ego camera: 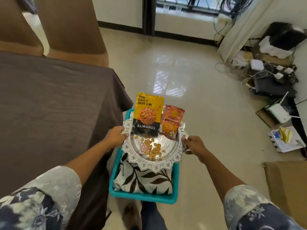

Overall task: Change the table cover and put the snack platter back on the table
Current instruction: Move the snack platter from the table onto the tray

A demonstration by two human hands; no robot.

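I hold an ornate silver snack platter (156, 165) by its two sides. My left hand (116, 136) grips its left rim and my right hand (193, 144) grips its right rim. On the platter lie a yellow almonds packet (147, 113), an orange snack packet (172, 122), loose nuts (153, 149) and a small sachet (143, 148). The platter is over a teal basket (141, 196) on the floor, which holds a folded white cloth with dark leaf print (144, 180). A brown cover (49, 103) lies over the table at the left.
Two brown-covered chairs (69, 25) stand behind the table. Cables, adapters, a router (277, 113) and boxes clutter the floor at the right. A cardboard box (285, 183) sits at the lower right. Shiny tiled floor (174, 72) stretches toward the window.
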